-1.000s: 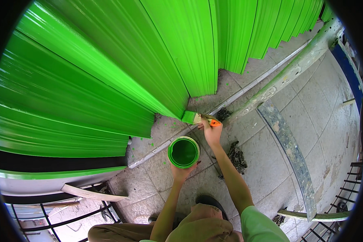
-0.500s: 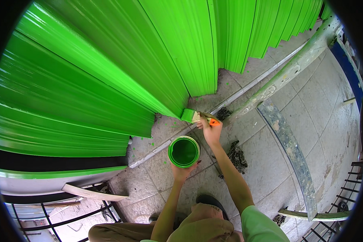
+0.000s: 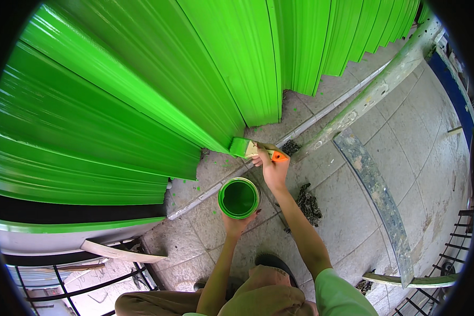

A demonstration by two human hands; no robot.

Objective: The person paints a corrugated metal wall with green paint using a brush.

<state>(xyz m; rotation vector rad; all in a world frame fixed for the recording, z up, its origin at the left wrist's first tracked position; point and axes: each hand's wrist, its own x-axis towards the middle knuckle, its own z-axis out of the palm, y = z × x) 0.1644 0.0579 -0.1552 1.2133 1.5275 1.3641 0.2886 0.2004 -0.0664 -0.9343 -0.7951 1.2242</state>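
A round can of green paint rests in my left hand, whose fingers wrap round its lower part. Green paint coats the can's inner wall. My right hand grips a paintbrush with a pale ferrule and an orange handle end. The green-loaded bristles point left and touch the lower edge of the folded metal shutter. Wet-looking bright green covers the shutter's ridged panels.
Grey floor tiles carry small green drips near a metal floor track. Dark speckled rags lie right of my right forearm. A worn pole and a paint-stained plank lie farther right. Black bars stand lower left.
My right hand has shifted slightly left with the paintbrush, bringing the bristles onto the shutter's lower corner. The can in my left hand stays nearly still.
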